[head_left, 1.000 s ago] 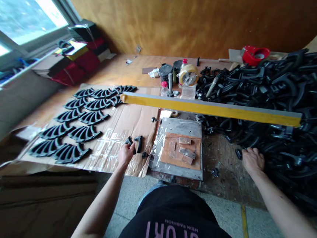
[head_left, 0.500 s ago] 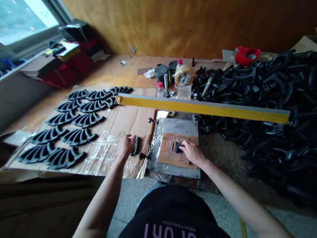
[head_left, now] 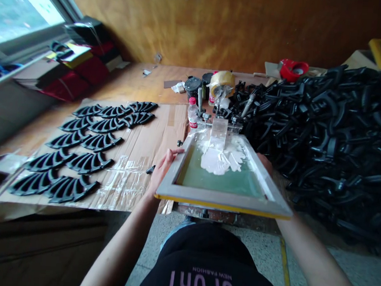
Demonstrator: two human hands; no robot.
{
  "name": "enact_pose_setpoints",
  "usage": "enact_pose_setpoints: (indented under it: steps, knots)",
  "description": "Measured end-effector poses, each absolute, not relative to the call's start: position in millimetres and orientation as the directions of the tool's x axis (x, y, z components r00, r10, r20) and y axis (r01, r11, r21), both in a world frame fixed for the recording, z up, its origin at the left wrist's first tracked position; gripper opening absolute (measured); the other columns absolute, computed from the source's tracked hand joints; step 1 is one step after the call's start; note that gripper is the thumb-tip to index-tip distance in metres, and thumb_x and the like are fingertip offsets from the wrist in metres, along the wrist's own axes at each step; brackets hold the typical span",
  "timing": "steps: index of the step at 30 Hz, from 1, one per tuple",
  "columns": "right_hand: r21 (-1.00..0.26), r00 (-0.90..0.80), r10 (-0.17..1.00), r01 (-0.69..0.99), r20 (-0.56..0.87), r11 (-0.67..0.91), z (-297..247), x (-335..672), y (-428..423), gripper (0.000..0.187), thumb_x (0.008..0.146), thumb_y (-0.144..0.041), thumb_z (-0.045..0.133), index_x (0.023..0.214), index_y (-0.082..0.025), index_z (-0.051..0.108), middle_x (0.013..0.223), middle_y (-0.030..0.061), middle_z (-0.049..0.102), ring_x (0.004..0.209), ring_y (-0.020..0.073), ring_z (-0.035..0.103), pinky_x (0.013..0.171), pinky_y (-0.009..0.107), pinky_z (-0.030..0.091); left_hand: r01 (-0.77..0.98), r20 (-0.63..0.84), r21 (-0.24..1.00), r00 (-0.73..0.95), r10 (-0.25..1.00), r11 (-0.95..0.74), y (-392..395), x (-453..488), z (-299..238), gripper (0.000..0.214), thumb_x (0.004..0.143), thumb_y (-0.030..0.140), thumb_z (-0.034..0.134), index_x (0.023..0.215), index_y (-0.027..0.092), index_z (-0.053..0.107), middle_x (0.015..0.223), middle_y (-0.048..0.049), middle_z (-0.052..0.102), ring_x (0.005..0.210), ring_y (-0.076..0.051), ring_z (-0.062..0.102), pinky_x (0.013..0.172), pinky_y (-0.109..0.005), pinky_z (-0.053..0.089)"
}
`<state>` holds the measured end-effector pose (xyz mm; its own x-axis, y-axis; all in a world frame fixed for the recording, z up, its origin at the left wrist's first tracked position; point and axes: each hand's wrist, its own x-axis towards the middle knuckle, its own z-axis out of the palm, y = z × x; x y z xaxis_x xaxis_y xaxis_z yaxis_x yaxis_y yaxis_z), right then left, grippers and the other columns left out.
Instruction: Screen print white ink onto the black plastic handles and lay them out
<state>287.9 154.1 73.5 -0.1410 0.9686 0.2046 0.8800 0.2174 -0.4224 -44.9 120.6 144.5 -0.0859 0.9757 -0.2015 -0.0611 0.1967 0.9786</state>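
A screen-printing frame with a yellow front edge lies lowered in front of me, its green mesh smeared with white ink. My left hand rests against the frame's left rail, fingers closed on its edge. Most of my right hand is hidden behind the frame's right rail, and its fingers do not show. A small black part lies on the cardboard just left of my left hand.
Rows of black fan-shaped parts lie on plastic-covered cardboard at the left. A large heap of black parts fills the right. Bottles, cans and a tape roll stand behind the frame. A red tape dispenser sits farther back.
The frame, raised edge-on before, has come down flat over the work plate. My right hand left the plate for the frame's right side; my left hand moved from the black part to the left rail.
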Motion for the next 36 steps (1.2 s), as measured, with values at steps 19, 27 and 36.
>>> enact_pose_setpoints:
  steps: [19, 27, 36]
  knots:
    - [-0.244, -0.797, 0.604, 0.583, 0.015, 0.775, 99, 216, 129, 0.019, 0.084, -0.005, 0.049, 0.082, -0.018, 0.063, 0.084, 0.0075, 0.064, 0.084, 0.0211, 0.055, 0.073, 0.03, 0.038, 0.124, -0.415, 0.901, -0.038, 0.909, 0.417, 103, -56, 20, 0.068, 0.076, 0.05, 0.069, 0.135, 0.018, 0.055, 0.075, 0.0007, 0.062, 0.065, -0.013, 0.057, 0.058, -0.022, 0.043]
    - [-0.172, -0.702, 0.701, 0.68, 0.126, 0.713, 84, 209, 119, 0.029, 0.092, -0.008, 0.039, 0.095, -0.016, 0.067, 0.093, 0.0102, 0.066, 0.091, 0.0231, 0.055, 0.076, 0.032, 0.039, 0.088, -0.427, 0.898, -0.07, 0.902, 0.432, 103, -54, 30, 0.063, 0.071, 0.049, 0.072, 0.126, 0.019, 0.061, 0.076, -0.0014, 0.066, 0.066, -0.015, 0.061, 0.057, -0.023, 0.044]
    - [-0.284, -0.412, 0.889, 0.844, 0.201, 0.455, 135, 205, 191, 0.057, 0.087, -0.036, 0.066, 0.14, -0.029, 0.048, 0.109, 0.0051, 0.066, 0.092, 0.022, 0.061, 0.077, 0.03, 0.045, 0.072, -0.39, 0.917, -0.047, 0.92, 0.393, 100, -58, 79, 0.073, 0.076, 0.052, 0.07, 0.14, 0.023, 0.05, 0.07, 0.002, 0.062, 0.057, -0.011, 0.054, 0.05, -0.019, 0.038]
